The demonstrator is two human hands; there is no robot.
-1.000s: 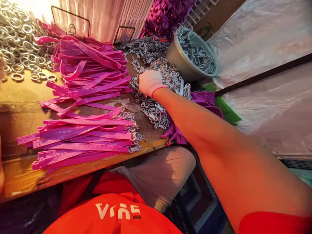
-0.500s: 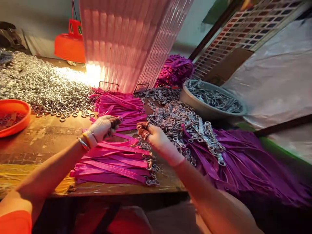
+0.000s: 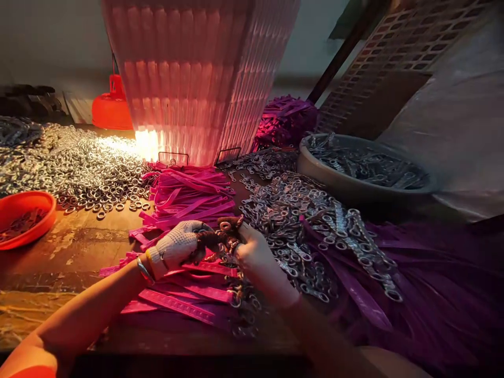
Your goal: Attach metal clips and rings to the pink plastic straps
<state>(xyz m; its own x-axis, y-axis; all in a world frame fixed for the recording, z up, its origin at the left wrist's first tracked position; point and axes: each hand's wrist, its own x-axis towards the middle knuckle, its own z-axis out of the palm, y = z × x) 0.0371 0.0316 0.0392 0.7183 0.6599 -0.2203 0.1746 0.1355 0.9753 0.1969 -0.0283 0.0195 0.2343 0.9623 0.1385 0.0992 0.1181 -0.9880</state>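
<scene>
My left hand [image 3: 177, 245], in a dotted white glove with dark fingertips, is closed, its fingers pinched together. Facing it, my right hand [image 3: 255, 257] is gloved and closed too, and the fingertips of both hands meet. A small metal ring [image 3: 225, 226] shows at the right fingertips; whatever else they grip is hidden by the fingers. Below the hands lie flat pink straps [image 3: 185, 302] with metal hooks [image 3: 246, 310] at their right ends. Just beyond the hands is another pile of pink straps [image 3: 192, 191].
Loose metal rings [image 3: 90, 170] cover the back left, near a red bowl [image 3: 53, 215] and red lamp [image 3: 113, 111]. Metal snap hooks [image 3: 275, 205] heap up at right, before a grey basin [image 3: 305, 163]. Purple straps [image 3: 425, 289] spread far right. A ribbed plastic sheet [image 3: 177, 84] stands behind.
My hands were apart and have come together over the pink straps, fingertips meeting. The head view has shifted, so the table sits lower in the picture.
</scene>
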